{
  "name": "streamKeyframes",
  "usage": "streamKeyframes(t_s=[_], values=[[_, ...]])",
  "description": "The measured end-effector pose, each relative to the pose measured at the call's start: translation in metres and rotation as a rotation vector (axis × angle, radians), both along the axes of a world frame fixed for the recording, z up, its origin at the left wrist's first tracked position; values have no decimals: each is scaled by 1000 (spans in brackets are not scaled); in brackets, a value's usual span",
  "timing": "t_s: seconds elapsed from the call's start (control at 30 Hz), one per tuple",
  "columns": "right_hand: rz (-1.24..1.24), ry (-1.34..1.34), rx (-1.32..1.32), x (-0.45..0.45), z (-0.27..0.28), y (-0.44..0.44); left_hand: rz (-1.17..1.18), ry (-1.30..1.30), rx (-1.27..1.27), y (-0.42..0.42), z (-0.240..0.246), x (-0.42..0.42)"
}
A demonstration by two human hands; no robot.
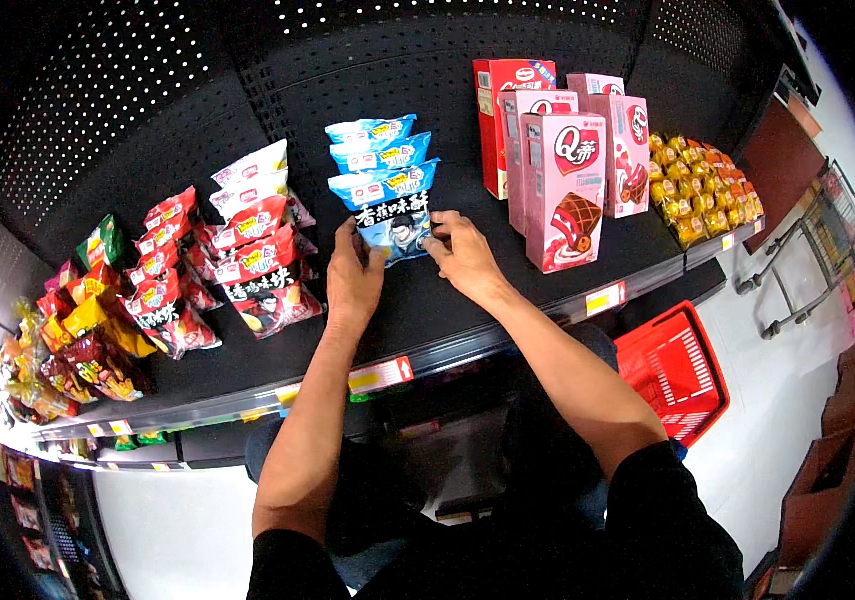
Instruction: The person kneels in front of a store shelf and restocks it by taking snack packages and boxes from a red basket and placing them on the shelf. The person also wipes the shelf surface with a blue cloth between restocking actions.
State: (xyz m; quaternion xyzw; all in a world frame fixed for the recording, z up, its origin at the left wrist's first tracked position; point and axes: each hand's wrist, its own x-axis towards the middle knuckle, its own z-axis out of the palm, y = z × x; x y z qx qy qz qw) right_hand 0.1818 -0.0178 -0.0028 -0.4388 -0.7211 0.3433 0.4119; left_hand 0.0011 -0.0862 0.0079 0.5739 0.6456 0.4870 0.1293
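Observation:
A blue snack bag (396, 234) stands upright on the black shelf (427, 307), in front of two similar blue bags (386, 154) lined up behind it. My left hand (354, 279) is at its left edge, with the fingertips by the side and the thumb at the lower front. At the right edge, my right hand (466, 256) has curled fingers and a thumb against the bag. Between them the two hands hold the bag by its sides. Parts of its edges are hidden by my fingers.
Red snack bags (261, 281) and assorted packets (101, 360) stand to the left. Pink cake boxes (566, 195), a red box (489, 127) and yellow-wrapped packs (697, 191) are on the right. Price labels (381, 375) line the shelf edge. Below are a red shopping basket (686, 367) and a cart (810, 262).

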Motion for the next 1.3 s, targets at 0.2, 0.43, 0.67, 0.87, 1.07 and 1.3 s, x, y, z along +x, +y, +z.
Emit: streamKeyframes(t_s=[0.2, 0.43, 0.67, 0.87, 1.07, 1.3], values=[[-37, -23, 49, -7, -5, 14, -3, -6, 60, 16, -12, -8], [-67, -41, 86, -2, -4, 12, -10, -62, 4, 17, -9, -4], [-73, -20, 35, 4, 0, 7, -42, -131, 50, 10, -12, -6], [7, -5, 43, 16, 7, -4, 41, -13, 148, 0, -20, -13], [102, 259, 124, 70, 55, -81, -10, -33, 206, -18, -3, -2], [-386, 446, 81, 232, -12, -135, -238, -204, -25, -27, 6, 3]])
